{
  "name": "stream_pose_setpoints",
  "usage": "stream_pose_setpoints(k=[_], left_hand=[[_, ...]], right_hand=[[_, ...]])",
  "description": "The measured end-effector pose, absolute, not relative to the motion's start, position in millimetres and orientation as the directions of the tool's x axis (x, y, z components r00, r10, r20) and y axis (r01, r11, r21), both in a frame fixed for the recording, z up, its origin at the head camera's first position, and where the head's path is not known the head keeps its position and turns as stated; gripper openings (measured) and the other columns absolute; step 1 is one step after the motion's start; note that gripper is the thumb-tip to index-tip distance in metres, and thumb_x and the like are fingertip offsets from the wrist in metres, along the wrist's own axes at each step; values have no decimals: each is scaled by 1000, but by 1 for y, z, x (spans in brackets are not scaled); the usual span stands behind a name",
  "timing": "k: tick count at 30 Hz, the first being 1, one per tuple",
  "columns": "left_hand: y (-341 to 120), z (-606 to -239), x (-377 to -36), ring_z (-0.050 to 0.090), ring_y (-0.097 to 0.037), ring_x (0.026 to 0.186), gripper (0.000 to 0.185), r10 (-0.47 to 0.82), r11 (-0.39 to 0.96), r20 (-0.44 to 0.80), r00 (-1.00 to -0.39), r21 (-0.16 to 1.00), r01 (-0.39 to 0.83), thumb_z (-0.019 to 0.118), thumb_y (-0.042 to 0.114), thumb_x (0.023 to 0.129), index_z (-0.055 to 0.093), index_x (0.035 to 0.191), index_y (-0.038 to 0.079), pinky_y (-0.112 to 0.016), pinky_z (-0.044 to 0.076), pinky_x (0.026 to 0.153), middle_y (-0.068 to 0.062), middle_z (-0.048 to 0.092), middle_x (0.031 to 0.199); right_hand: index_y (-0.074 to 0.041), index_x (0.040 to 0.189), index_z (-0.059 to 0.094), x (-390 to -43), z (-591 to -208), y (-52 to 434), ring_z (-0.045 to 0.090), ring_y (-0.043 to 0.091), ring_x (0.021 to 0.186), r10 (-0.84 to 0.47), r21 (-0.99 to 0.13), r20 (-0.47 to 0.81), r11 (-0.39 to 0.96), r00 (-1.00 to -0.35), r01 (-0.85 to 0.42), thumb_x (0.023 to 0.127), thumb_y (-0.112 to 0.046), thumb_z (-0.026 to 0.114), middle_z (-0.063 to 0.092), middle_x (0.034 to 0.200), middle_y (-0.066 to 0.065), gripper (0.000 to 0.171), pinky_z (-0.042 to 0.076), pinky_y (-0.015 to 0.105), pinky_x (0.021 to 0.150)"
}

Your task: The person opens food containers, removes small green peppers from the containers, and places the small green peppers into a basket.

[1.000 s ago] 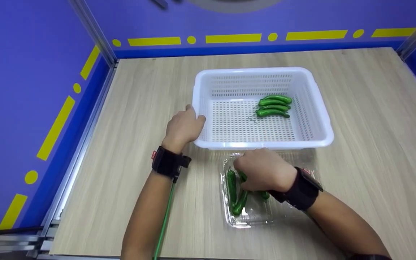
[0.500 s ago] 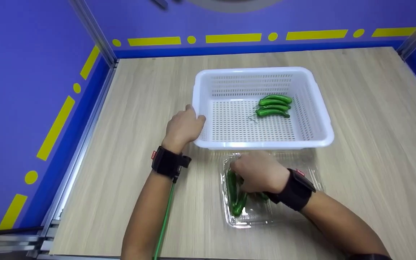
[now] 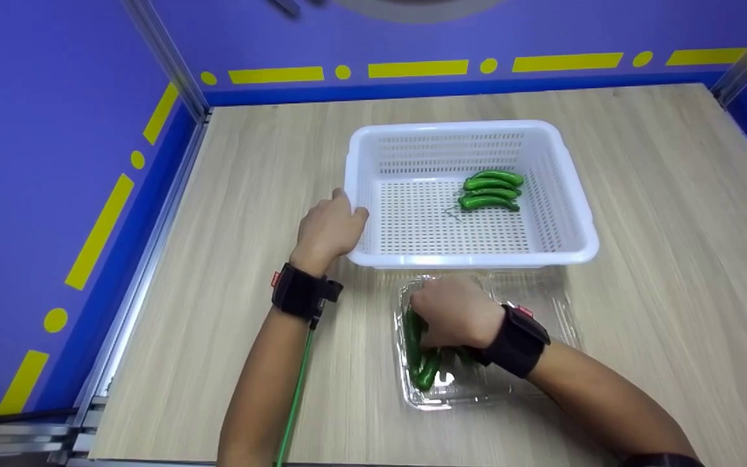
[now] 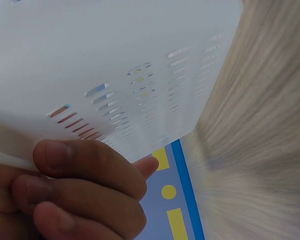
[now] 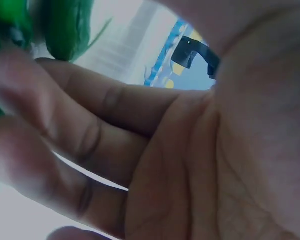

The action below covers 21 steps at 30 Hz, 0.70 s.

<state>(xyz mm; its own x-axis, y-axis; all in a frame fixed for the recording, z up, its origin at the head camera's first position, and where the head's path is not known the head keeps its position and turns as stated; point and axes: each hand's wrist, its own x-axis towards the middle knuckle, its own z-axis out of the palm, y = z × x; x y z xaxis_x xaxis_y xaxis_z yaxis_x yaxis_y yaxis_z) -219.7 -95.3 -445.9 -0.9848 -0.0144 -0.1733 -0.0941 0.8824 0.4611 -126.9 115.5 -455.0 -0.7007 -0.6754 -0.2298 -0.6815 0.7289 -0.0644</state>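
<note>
The table (image 3: pixel 639 194) is mostly taken up by the white basket (image 3: pixel 471 259), gripped at its near-left corner by the left hand (image 3: pixel 328 227). Just in front, the clear tray (image 3: pixel 477 389) holds loose peppers (image 3: pixel 426 373), and the right hand (image 3: pixel 454 311) is curled down onto them. The flimsy tray could get dragged or peppers dropped if only half-caught. Fingers (image 5: pixel 90 135) bent around green are only shown by the right wrist view.
</note>
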Motion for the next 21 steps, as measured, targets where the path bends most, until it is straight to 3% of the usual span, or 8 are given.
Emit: stream_pose_setpoints(k=[12,16,21], left_hand=[[-96,-447,-221,65,-29,82,59,-7,882,-162,-987,464,-83,42,38,101,46,139,-8,-43,50,67,-18,67,101],[-96,-447,-221,65,-30,85,61,-12,884,-165,-986,459,-87,43,39,101,45,141,-8,-45,51,70,-19,67,104],[-97,-448,-222,65,-31,88,61,-15,885,-171,-985,456,-93,42,40,101,45,140,-7,-47,52,74,-20,67,106]], right_hand=[[-17,71,57,-129,-461,115,58,20,57,-688,-99,-181,723,-703,-683,69,-16,81,62,66,0,24,51,43,50],[-18,75,56,-130,-458,116,54,17,57,-677,-122,-211,734,-705,-668,72,-24,82,57,66,-4,27,49,40,50],[-18,75,55,-129,-455,114,49,14,53,-680,-109,-216,730,-700,-675,75,-46,82,52,62,-7,39,42,37,45]])
